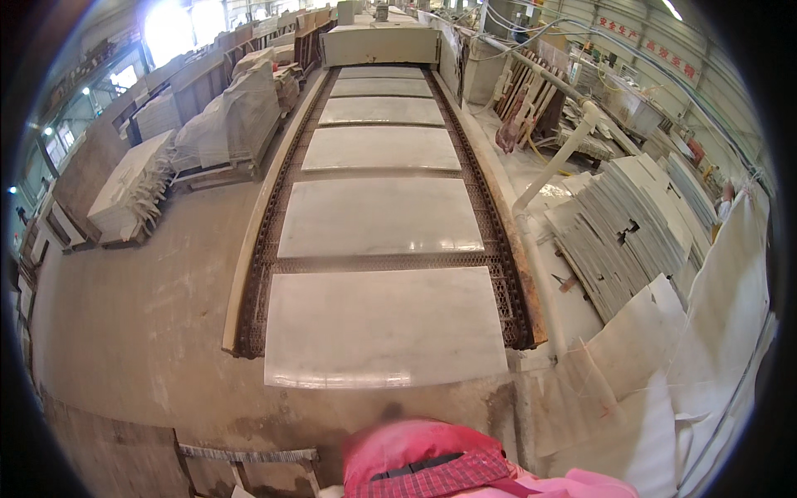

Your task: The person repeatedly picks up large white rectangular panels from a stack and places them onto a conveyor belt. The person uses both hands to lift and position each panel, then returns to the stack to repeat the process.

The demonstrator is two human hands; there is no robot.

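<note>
Neither my left hand nor my right hand shows; only my red and pink clothing [423, 456] and what looks like a pink sleeve [585, 484] come in at the lower edge. Right in front of me, a white polished stone slab [386, 328] lies flat at the near end of a chain-mesh conveyor [267, 274]. Its front edge overhangs the belt's end. Behind it lies a second pale slab [378, 217], then a third slab [380, 149], with several more in a row toward a box-shaped machine housing [382, 47] at the far end.
Stacked slabs [129, 187] and wrapped slabs [237, 124] stand along the left. On the right are leaning grey slabs [618, 220], a pale pipe [556, 158] and white sheeting [722, 307]. A low frame [249, 455] stands at the lower left. Concrete floor [158, 290] runs beside the conveyor.
</note>
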